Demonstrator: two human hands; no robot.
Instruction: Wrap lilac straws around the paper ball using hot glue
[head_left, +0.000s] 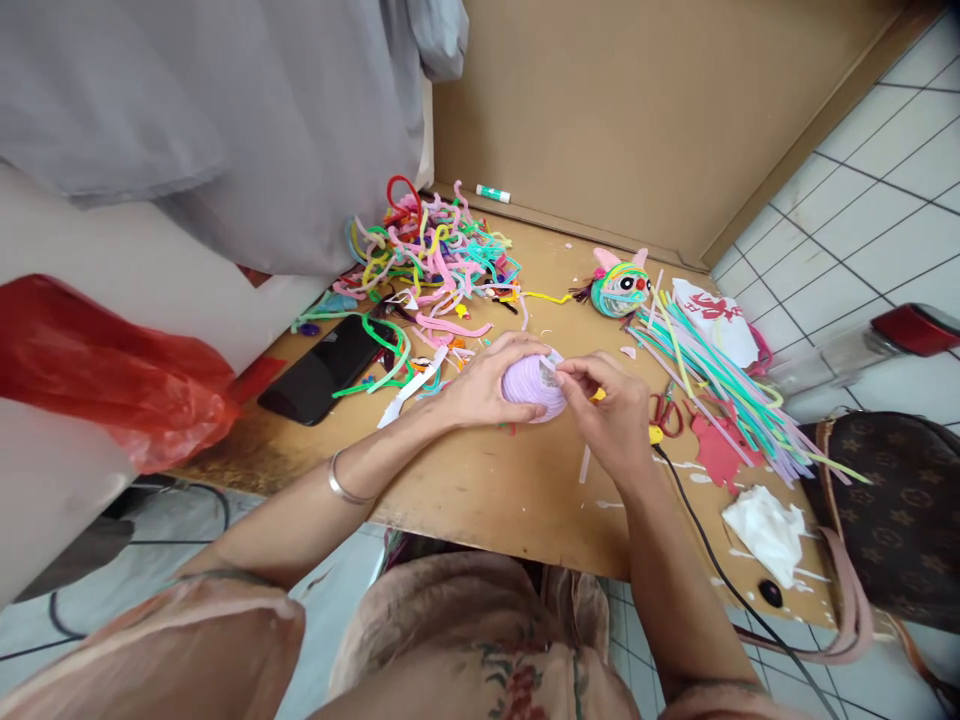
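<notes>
A rounded body wound with lilac pipe cleaner [525, 388] is held over the table in my left hand [487, 375], whose fingers and thumb wrap round it. A greyish, see-through patch without winding shows at its right end. My right hand [604, 400] is closed in a pinch against that end; what lies between thumb and forefinger is too small to make out. Behind and to the right stands a finished-looking striped animal figure [622, 288] with pink ears, round eyes and a red nose.
Left of centre lies a tangled heap of pipe cleaners [442, 250], with a black phone [322, 375] nearby. To the right are straight pipe cleaners [720, 390], scissors [666, 415], red scraps [716, 445], crumpled tissue [769, 535], a cable [697, 540] and a brown bag [892, 510]. A glue stick [493, 193] lies at the back.
</notes>
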